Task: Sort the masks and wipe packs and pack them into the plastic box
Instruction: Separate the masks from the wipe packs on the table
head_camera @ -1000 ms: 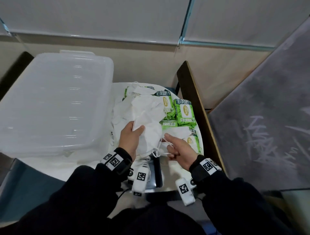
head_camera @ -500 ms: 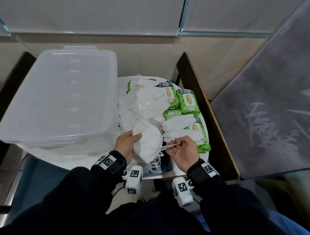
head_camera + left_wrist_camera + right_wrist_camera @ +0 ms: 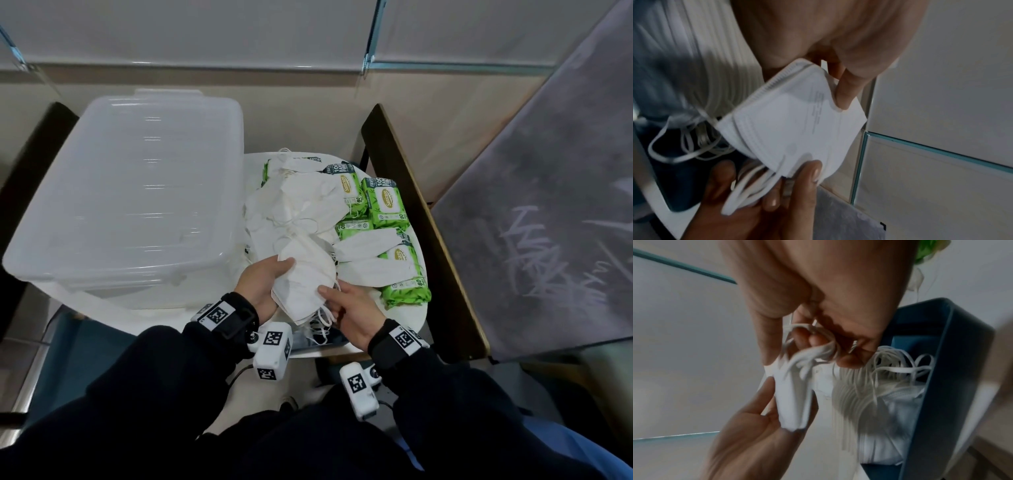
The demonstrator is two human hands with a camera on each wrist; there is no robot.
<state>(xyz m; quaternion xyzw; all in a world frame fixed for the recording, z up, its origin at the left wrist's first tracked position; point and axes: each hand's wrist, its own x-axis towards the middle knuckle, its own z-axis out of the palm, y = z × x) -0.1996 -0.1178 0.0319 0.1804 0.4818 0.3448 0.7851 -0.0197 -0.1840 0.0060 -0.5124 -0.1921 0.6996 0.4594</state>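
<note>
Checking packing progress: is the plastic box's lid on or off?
On. The lid covers the box; both hands hold masks.

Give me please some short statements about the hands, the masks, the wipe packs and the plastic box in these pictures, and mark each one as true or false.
1. Both hands hold the same small stack of white masks. True: the left hand grips one edge, the right hand the end with the ear loops.
2. The plastic box stands open with masks inside. False: its lid is on, and nothing shows through it.
3. Green wipe packs lie to the right of the loose masks. True.
4. The right hand grips a wipe pack. False: its fingers curl round ear loops.
5. A dark blue tray already holds a row of masks. True, as the right wrist view shows.
</note>
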